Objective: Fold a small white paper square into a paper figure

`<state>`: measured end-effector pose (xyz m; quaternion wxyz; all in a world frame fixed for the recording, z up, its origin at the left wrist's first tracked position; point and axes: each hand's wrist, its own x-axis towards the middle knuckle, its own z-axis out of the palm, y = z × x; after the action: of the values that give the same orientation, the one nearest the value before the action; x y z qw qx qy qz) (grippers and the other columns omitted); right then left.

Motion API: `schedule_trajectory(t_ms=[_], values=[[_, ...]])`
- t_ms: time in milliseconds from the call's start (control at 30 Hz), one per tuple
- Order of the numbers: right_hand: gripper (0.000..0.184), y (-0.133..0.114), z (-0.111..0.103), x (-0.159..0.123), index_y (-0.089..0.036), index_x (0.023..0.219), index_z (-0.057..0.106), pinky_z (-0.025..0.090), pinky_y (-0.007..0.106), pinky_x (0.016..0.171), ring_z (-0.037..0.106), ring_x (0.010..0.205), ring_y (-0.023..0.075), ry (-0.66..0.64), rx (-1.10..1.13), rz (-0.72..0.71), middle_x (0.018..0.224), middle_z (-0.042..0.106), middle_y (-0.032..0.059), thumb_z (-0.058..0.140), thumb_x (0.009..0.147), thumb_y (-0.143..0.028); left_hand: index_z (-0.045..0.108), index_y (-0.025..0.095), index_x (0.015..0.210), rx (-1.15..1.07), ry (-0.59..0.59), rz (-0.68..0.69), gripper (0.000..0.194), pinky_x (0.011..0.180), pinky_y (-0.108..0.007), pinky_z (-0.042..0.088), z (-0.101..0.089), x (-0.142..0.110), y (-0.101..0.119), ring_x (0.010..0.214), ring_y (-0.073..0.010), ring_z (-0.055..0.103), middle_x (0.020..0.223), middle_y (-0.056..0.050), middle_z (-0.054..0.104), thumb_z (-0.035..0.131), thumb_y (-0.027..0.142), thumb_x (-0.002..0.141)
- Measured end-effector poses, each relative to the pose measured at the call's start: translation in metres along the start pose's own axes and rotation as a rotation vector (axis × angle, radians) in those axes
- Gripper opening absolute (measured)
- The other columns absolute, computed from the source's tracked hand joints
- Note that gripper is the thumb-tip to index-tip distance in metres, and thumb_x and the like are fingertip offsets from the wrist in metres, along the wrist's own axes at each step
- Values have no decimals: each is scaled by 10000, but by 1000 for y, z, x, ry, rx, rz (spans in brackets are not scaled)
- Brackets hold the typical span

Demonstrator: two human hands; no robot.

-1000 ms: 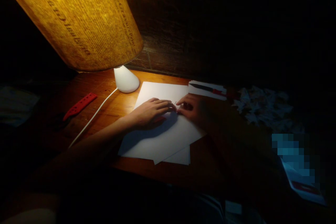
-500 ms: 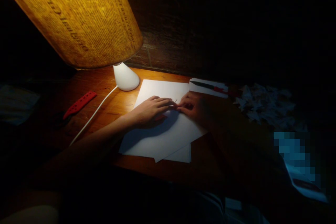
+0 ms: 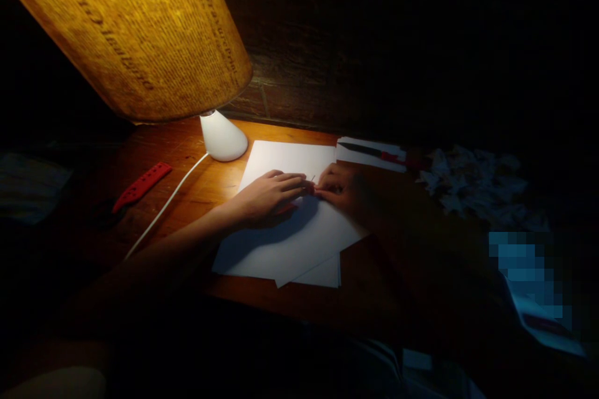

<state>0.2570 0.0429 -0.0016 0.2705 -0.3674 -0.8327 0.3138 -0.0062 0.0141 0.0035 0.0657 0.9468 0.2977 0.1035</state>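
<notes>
White paper sheets point(image 3: 299, 243) lie stacked on a wooden desk point(image 3: 196, 181) under lamplight. My left hand point(image 3: 269, 194) rests palm down on the top sheet, fingers stretched toward the right. My right hand point(image 3: 339, 190) sits just beside it with fingers curled in a pinch at a small red thing point(image 3: 309, 187) on the paper, too small to name. The two hands' fingertips nearly touch. A thin pale sliver sticks up between them.
A large yellow printed lampshade point(image 3: 135, 31) hangs over the left, above a white lamp base point(image 3: 223, 137) and its cord point(image 3: 163, 206). A red perforated strip point(image 3: 141, 185) lies at the left. A red-handled knife point(image 3: 374, 153) rests on white card. Crumpled white scraps point(image 3: 477, 184) lie at the right.
Both hands stay together on the paper with almost no movement; the view has shifted slightly.
</notes>
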Motion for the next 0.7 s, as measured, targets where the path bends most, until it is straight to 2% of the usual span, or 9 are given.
schedule_trajectory(t_ms=[167, 333, 533, 700], values=[[138, 3, 2, 1, -207, 780, 713, 449, 346, 717, 603, 807, 169, -3, 54, 11, 937, 685, 36, 790, 883, -155, 585, 213, 1501, 38, 13, 34, 445, 1097, -489, 542, 0, 0, -1, 1419, -316, 632, 1530, -148, 661, 543, 247, 1060], [145, 2, 2, 1, -215, 796, 711, 474, 342, 754, 621, 838, 174, -7, 49, 2, 940, 686, 29, 791, 907, -168, 625, 199, 1441, 80, 9, 28, 397, 1067, -462, 545, 1, 0, -1, 1300, -299, 690, 1505, -156, 660, 544, 252, 1056], [129, 2, -1, 1, -212, 826, 724, 480, 344, 794, 643, 892, 188, -44, -16, -56, 981, 686, 40, 763, 938, -159, 624, 187, 1453, 84, -7, -2, 420, 1097, -475, 529, 1, 0, -1, 1337, -322, 662, 1492, -169, 659, 567, 262, 1044], [113, 3, 1, 0, -204, 848, 719, 460, 330, 774, 618, 862, 175, -40, -46, -67, 988, 678, 37, 758, 935, -142, 576, 160, 1466, 142, -28, 21, 424, 1087, -475, 531, -1, 1, 1, 1355, -331, 655, 1507, -191, 643, 540, 260, 1055]])
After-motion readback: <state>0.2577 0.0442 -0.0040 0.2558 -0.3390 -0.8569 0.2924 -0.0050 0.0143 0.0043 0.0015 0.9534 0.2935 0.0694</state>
